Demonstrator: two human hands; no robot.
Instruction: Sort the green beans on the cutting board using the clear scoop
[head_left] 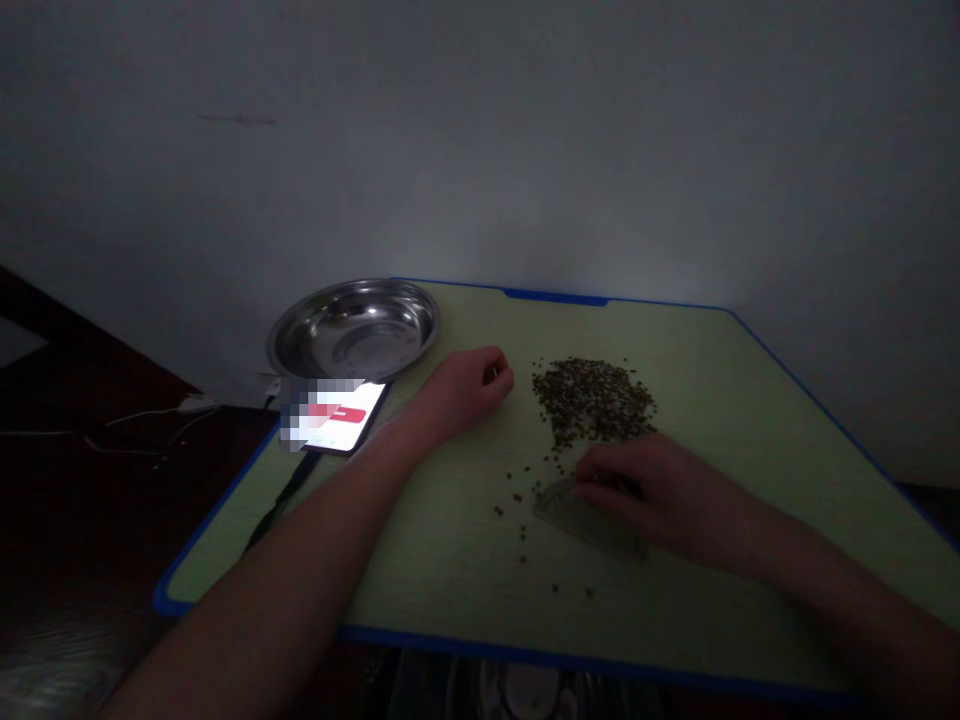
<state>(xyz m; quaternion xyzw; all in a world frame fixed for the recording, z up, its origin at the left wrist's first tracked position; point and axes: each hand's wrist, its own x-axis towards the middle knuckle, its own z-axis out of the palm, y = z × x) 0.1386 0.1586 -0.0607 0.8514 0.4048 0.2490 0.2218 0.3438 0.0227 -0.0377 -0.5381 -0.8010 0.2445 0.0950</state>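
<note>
Probably a dim room in a home, with a small blue-edged table against a plain wall.

A pale, plain wall rises in dim light before you, a thin mark at its upper left; below it stands your light green table, edged in blue, far side against the wall; white cables cross the dark floor to your left.

Two hands beside a pile of small dark pieces on a pale green table.
</note>
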